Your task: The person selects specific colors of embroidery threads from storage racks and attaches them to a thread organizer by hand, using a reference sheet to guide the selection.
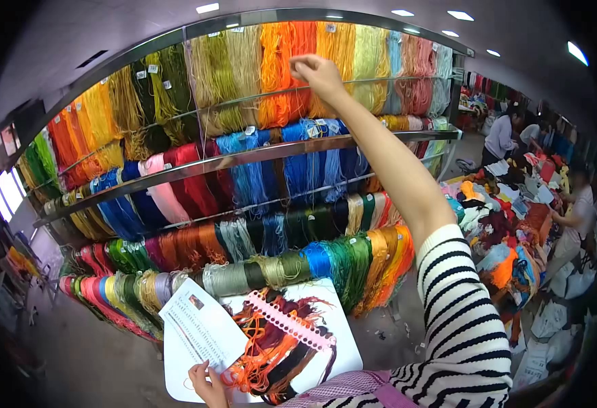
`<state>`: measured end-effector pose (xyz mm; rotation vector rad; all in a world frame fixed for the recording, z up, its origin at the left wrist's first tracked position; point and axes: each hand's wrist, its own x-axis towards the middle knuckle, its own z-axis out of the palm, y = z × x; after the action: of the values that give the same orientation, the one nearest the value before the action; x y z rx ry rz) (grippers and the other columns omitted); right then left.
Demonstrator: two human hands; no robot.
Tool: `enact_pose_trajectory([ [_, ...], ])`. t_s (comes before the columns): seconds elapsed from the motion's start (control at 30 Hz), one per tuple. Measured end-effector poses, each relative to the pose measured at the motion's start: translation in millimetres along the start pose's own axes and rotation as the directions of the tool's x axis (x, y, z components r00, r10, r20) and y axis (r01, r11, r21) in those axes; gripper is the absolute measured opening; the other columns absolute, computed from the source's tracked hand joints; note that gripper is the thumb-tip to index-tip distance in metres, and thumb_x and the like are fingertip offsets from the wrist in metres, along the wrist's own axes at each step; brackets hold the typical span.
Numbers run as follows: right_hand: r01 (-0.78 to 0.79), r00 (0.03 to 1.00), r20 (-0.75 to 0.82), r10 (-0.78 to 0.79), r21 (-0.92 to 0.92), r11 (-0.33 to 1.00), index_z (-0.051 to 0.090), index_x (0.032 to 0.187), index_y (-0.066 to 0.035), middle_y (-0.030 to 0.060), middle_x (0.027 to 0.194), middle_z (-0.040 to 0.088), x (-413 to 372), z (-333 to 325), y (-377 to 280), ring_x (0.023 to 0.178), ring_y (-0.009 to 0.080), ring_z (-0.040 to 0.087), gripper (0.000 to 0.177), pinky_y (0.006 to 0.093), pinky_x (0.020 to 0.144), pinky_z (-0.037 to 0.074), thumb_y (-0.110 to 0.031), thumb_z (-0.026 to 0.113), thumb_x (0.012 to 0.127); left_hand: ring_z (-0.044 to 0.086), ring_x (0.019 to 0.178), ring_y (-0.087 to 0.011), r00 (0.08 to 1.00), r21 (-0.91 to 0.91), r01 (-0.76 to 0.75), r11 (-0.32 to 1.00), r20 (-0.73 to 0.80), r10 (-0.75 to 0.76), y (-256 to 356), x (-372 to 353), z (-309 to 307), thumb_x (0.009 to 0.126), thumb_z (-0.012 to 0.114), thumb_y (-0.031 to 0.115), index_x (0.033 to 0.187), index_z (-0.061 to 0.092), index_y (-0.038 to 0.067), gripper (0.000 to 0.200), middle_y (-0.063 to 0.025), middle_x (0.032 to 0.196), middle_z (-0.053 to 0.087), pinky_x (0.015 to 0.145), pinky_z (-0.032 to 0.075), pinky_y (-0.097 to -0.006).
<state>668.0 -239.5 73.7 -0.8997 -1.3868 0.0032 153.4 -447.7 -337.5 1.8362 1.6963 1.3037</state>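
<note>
My right hand (317, 75) is raised on an outstretched arm to the top row of the rack. Its fingers are bent together in front of the red skein (303, 39) and close to the orange skein (271, 51); I cannot tell whether a strand is between them. Low in view, my left hand (208, 386) has its fingers curled at the bottom corner of a printed sheet (200, 319). The sheet overlaps a white board (342, 319). Beside it lies a pink strip with holes (288, 321), with orange, dark red and black threads (264, 357) hanging from it.
A metal rail (264, 154) crosses the rack in front, with several rows of coloured skeins above and below it. At right, a table is heaped with loose yarn (502, 262). A person (574, 217) stands beside it, and another person (500, 136) is farther back.
</note>
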Motion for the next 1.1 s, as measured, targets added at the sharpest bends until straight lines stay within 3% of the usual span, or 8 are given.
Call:
enact_pose_trajectory([
  [0.03, 0.012, 0.999, -0.050, -0.007, 0.094, 0.996, 0.065, 0.103, 0.002, 0.0087, 0.096, 0.067, 17, 3, 6, 0.085, 0.0142, 0.064, 0.018, 0.0243, 0.077, 0.052, -0.006, 0.055, 0.090, 0.049, 0.071, -0.0158, 0.999, -0.026, 0.039, 0.999, 0.026, -0.039, 11, 2, 2, 0.085, 0.053, -0.001, 0.099, 0.062, -0.002, 0.017, -0.0094, 0.097, 0.048, 0.059, 0.042, -0.0272],
  [0.07, 0.011, 0.999, -0.047, -0.007, 0.098, 0.995, 0.065, 0.103, 0.002, 0.0087, 0.096, 0.067, 35, 6, 12, 0.085, 0.0142, 0.064, 0.018, 0.0243, 0.077, 0.052, -0.006, 0.055, 0.090, 0.050, 0.072, -0.0159, 0.999, 0.007, -0.055, 0.998, 0.000, 0.055, 11, 5, 4, 0.084, 0.054, -0.004, 0.098, 0.062, -0.002, 0.016, -0.0103, 0.096, 0.050, 0.059, 0.042, -0.0267],
  [0.27, -0.013, 0.926, -0.374, -0.054, -0.176, 0.984, 0.071, 0.092, -0.005, 0.0056, 0.084, 0.070, 91, 18, 26, 0.079, 0.0138, 0.065, 0.012, 0.0266, 0.074, 0.051, -0.009, 0.065, 0.083, 0.053, 0.071, -0.0166, 0.999, 0.017, -0.042, 0.999, -0.022, 0.043, 15, 3, 7, 0.083, 0.053, -0.006, 0.094, 0.063, -0.002, 0.015, -0.0103, 0.093, 0.053, 0.056, 0.042, -0.0267],
  [0.43, 0.002, 0.907, -0.393, -0.150, -0.352, 0.936, 0.071, 0.087, -0.003, 0.0076, 0.082, 0.071, 106, 21, 41, 0.075, 0.0131, 0.066, 0.022, 0.0263, 0.071, 0.050, -0.023, 0.070, 0.079, 0.055, 0.070, -0.0172, 0.999, 0.093, 0.017, 0.996, -0.034, -0.014, 5, -8, -3, 0.082, 0.054, -0.006, 0.094, 0.064, -0.002, 0.016, -0.0100, 0.088, 0.056, 0.053, 0.042, -0.0266],
  [0.57, 0.119, 0.903, -0.377, -0.207, -0.244, 0.962, 0.071, 0.088, -0.002, 0.0064, 0.082, 0.071, 112, 16, 56, 0.076, 0.0121, 0.065, 0.020, 0.0253, 0.070, 0.049, -0.020, 0.068, 0.080, 0.056, 0.071, -0.0175, 0.997, 0.082, -0.033, 0.996, -0.064, 0.038, -9, -10, -3, 0.082, 0.055, -0.005, 0.094, 0.064, -0.002, 0.015, -0.0102, 0.088, 0.057, 0.053, 0.042, -0.0265],
  [0.73, 0.148, 0.940, -0.317, -0.126, 0.045, 0.988, 0.071, 0.081, -0.002, 0.0069, 0.079, 0.069, 116, 5, 59, 0.074, 0.0132, 0.065, 0.005, 0.0217, 0.066, 0.051, -0.004, 0.067, 0.079, 0.056, 0.070, -0.0160, 0.993, 0.051, 0.120, 0.992, -0.009, -0.119, 16, -1, -1, 0.083, 0.056, -0.003, 0.094, 0.064, -0.001, 0.014, -0.0087, 0.089, 0.058, 0.054, 0.042, -0.0258],
  [0.83, 0.162, 0.925, -0.373, -0.074, 0.209, 0.964, 0.069, 0.076, 0.000, 0.0098, 0.081, 0.069, 101, 3, 52, 0.075, 0.0156, 0.066, 0.003, 0.0240, 0.068, 0.054, 0.000, 0.067, 0.078, 0.056, 0.069, -0.0149, 0.996, 0.049, 0.084, 0.995, 0.013, -0.085, 24, 4, 2, 0.083, 0.056, -0.003, 0.094, 0.065, -0.001, 0.014, -0.0078, 0.089, 0.058, 0.053, 0.041, -0.0250],
  [1.1, 0.127, 0.970, -0.240, -0.027, 0.411, 0.903, 0.067, 0.082, 0.004, 0.0133, 0.081, 0.069, 70, -9, 28, 0.074, 0.0202, 0.068, 0.008, 0.0263, 0.071, 0.057, -0.001, 0.069, 0.077, 0.057, 0.066, -0.0122, 0.981, -0.083, 0.188, 0.979, 0.074, -0.182, 24, 6, 1, 0.087, 0.055, 0.002, 0.095, 0.065, -0.001, 0.014, -0.0072, 0.091, 0.059, 0.053, 0.042, -0.0236],
])
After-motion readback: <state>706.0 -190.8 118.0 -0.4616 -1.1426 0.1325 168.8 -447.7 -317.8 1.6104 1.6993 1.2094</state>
